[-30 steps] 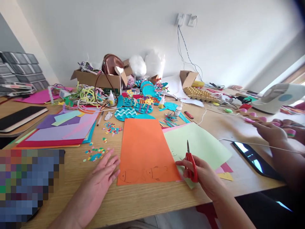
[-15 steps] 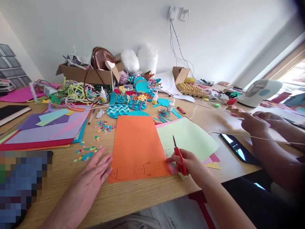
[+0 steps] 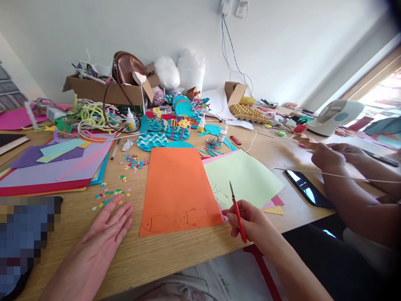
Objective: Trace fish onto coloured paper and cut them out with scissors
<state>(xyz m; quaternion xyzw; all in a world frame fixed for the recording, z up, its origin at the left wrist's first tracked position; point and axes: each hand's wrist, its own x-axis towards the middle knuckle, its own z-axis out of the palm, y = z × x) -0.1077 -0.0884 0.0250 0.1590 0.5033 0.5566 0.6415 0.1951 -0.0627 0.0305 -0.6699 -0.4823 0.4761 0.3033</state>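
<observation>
We have an orange sheet [image 3: 177, 179] lying near the front edge of the tabletop [image 3: 156, 255], about midway along it, with two outlined fish [image 3: 159, 224] drawn side by side along its near edge. Our right hand [image 3: 250, 219] is at the sheet's near right corner, its grip clamped on red-handled scissors [image 3: 239, 219] whose tip points up toward the tabletop's back edge; we cannot tell whether the blades are parted. Our left hand [image 3: 108, 225] is beside the sheet's left edge, its grip apart, fingers stretched and holding nothing, the tips just by scattered round paper dots [image 3: 108, 193]. We cannot tell whether it touches the tabletop. A pale green sheet [image 3: 247, 175] lies partly under the orange one's right edge. Toward the tabletop's left edge we see a stack of coloured paper [image 3: 72, 165]; toward the back edge, past the orange sheet, blue wavy paper pieces [image 3: 152, 141]. Toward the right, a black phone [image 3: 308, 188] lies near the front edge, with a co-worker's hands [image 3: 328, 156] just beyond it
</observation>
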